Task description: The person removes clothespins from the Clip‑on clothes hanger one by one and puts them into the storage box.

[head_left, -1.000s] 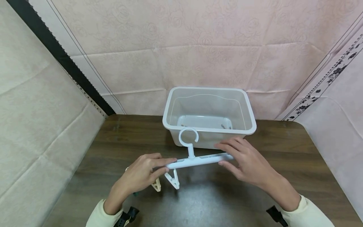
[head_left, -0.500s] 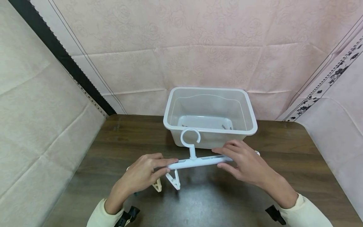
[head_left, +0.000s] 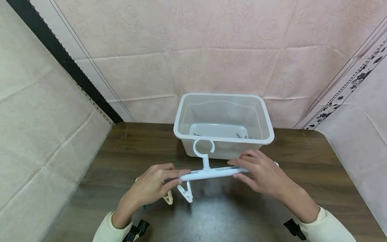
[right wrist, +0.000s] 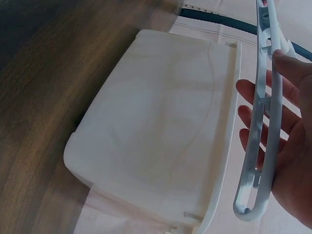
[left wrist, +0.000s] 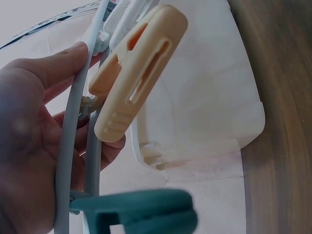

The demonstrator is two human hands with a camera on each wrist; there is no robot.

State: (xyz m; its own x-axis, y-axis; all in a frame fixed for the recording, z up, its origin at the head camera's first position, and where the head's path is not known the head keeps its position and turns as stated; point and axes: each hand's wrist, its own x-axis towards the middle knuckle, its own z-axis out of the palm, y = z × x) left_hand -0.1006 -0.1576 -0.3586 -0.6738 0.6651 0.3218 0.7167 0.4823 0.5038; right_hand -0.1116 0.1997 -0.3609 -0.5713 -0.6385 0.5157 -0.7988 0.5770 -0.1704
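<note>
A light-blue plastic clip hanger (head_left: 211, 172) is held level above the table, its hook pointing up. My left hand (head_left: 152, 183) pinches the left part of its bar between thumb and fingers. My right hand (head_left: 261, 173) pinches the right part, and the bar's tip shows just past it. From the left half hang a white clip (head_left: 185, 192) and a beige clip (head_left: 168, 197). A teal clip (left wrist: 146, 209) sits farther along that end in the left wrist view. On the right half, the right wrist view shows the bar (right wrist: 256, 141) with no clips near the hand.
Just behind the hanger stands a pale grey plastic bin (head_left: 223, 148) on the dark wooden table (head_left: 145, 144). A few small dark items (head_left: 242, 135), too small to identify, show at its bottom. Patterned cloth (head_left: 223, 67) hangs behind and at both sides.
The hanger has shifted slightly to the right, and its right tip now shows past my right hand. Both hands keep their hold.
</note>
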